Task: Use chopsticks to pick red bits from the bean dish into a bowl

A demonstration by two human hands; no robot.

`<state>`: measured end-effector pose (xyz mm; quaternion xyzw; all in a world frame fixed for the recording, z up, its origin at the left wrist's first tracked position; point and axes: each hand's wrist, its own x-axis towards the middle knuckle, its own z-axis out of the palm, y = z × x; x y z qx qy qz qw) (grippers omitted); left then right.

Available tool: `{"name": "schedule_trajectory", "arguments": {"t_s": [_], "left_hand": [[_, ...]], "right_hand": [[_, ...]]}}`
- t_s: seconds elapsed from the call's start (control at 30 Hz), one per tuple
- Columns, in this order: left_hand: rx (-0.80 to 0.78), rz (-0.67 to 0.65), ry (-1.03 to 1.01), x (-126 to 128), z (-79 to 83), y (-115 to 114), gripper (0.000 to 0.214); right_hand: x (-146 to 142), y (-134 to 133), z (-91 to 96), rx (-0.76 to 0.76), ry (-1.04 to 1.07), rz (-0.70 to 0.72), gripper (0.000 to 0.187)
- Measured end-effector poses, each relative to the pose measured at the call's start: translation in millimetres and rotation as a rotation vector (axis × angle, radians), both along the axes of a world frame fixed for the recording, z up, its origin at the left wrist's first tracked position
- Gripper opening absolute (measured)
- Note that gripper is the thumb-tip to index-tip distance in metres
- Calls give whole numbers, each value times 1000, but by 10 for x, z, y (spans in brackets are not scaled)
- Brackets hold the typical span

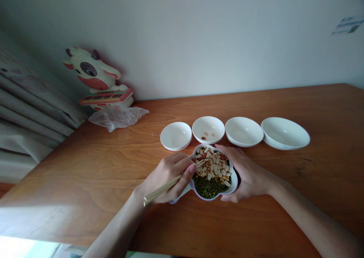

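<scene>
The left hand holds a pair of pale chopsticks, its fingers pinching them together; their back ends slant out toward the lower left, and their tips reach in over the peanuts; the right hand grips a lobed white dish with a purple edge, its fingers spread round the right side, the thumb toward the near edge and the others toward the far edge; the dish is on the near part of the wooden worktop, between the two hands, with its handle running to the lower left beneath the left hand.

Inside the dish, green beans fill the near part; pale peanut halves lie over yellow grains farther back, with a few reddish pieces among them.

Just beyond stand four white bowls in a row; the second from the left holds a dark reddish bit and some pale ones; at the back left, a toy cow with a keyboard stands by the wall, a clear plastic bag in front of it; a curtain hangs at the left.
</scene>
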<state>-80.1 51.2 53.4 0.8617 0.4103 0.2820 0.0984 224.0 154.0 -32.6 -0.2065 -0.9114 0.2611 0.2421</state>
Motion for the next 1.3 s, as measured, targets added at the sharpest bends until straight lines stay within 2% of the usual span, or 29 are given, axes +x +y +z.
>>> {"name": "schedule_trajectory", "arguments": {"t_s": [0.53,0.93,1.3], "left_hand": [[59,-37,50,15,-13,-15,31],[38,-69,74,29,7,-46,30],[130,-87,70,6,-1,-44,30]], "right_hand": [[-16,-5,60,-5,11,6,150],[-19,-6,60,16,9,7,149],[-10,-3,53,23,-2,7,149]]}}
